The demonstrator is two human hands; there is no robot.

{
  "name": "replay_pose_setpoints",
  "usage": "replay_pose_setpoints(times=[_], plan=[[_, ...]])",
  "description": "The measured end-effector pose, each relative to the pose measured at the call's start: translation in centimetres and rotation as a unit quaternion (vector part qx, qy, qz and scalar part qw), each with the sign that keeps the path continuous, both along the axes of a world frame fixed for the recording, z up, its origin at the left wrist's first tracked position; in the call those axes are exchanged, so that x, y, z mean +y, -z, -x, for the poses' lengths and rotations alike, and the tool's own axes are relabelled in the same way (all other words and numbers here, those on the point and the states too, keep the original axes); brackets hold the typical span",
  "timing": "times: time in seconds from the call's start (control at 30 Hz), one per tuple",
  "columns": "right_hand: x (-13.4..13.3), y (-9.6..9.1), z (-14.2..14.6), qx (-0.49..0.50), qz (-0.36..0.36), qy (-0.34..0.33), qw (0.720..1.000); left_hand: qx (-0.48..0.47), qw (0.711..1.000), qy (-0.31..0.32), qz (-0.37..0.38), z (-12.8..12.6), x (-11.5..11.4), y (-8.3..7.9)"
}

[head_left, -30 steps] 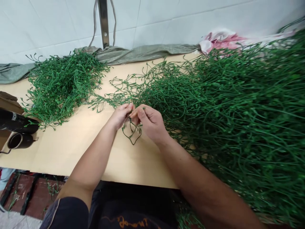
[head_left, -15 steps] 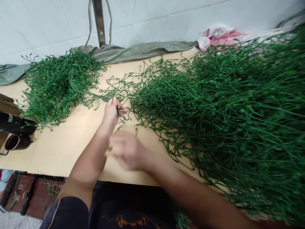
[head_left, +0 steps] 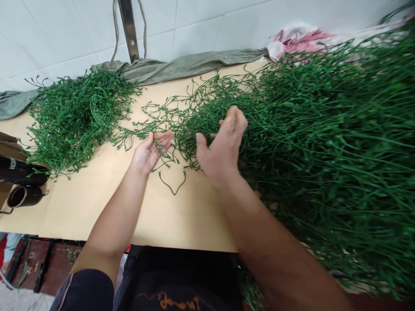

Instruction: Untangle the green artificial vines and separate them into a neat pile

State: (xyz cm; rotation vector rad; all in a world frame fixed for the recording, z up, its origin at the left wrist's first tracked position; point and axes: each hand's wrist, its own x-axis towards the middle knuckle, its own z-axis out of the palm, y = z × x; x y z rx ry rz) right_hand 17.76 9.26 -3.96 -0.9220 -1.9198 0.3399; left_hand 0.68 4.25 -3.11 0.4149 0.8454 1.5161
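Observation:
A large heap of thin green stems [head_left: 327, 142] with small knobbed tips spreads over the right of the table. My right hand [head_left: 223, 144] reaches over this heap's left edge, thumb apart from the fingers, with nothing visible in its grasp. My left hand [head_left: 152, 151] lies palm up at the middle, fingers stretched out, and a few loose stems [head_left: 165, 157] cross or lie beside its fingers. Just below, one bent stem [head_left: 174, 192] rests alone on the table. To the left is a smaller pile of green stems [head_left: 81, 116].
A tan-topped table [head_left: 97, 194] runs along a white tiled wall [head_left: 194, 26]. Grey-green cloth [head_left: 194, 65] and a pink-and-white cloth [head_left: 292, 41] lie at its back. A metal post [head_left: 129, 30] rises there. A dark mug [head_left: 24, 196] and black cylinder [head_left: 19, 170] stand left.
My right hand has moved up and right from near my left wrist to the large heap. My left hand's fingers have opened out. The lone bent stem now shows fully.

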Motion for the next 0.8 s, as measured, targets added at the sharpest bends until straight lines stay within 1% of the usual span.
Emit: replay_pose_setpoints(times=[0.1,0.2,0.27,0.33,0.43,0.57,0.63,0.73,0.8], plan=[[-2.1,0.3,2.1,-0.023,0.003,0.01,1.0,-0.013,1.0,0.011,-0.01,-0.3,-0.1,-0.2],[-3.1,0.8,3.5,-0.085,0.037,-0.043,0.995,-0.016,0.999,0.027,-0.007,-0.8,-0.2,-0.4],[-3.1,0.9,3.7,-0.089,0.062,-0.062,0.992,-0.016,0.999,0.034,0.003,-1.1,-0.2,-0.5],[-3.0,0.7,3.6,-0.06,0.064,-0.066,0.994,-0.021,0.999,0.04,0.007,-1.3,-0.2,-0.6],[-3.4,0.0,3.5,0.001,0.026,-0.07,0.997,-0.027,0.999,0.028,0.019,-1.4,-0.2,-0.8],[-4.3,-0.8,3.9,0.066,-0.019,-0.12,0.99,-0.031,0.997,-0.006,0.071,-1.4,-0.1,-1.2],[-4.5,-0.8,4.1,0.083,-0.024,-0.139,0.987,-0.035,0.996,-0.013,0.085,-1.5,-0.1,-1.3],[-4.3,-0.8,4.1,0.1,-0.028,-0.145,0.984,-0.039,0.995,-0.032,0.09,-1.6,0.0,-1.5],[-4.2,-0.8,4.0,0.103,-0.026,-0.161,0.981,-0.041,0.994,-0.038,0.091,-1.6,0.1,-1.5]])
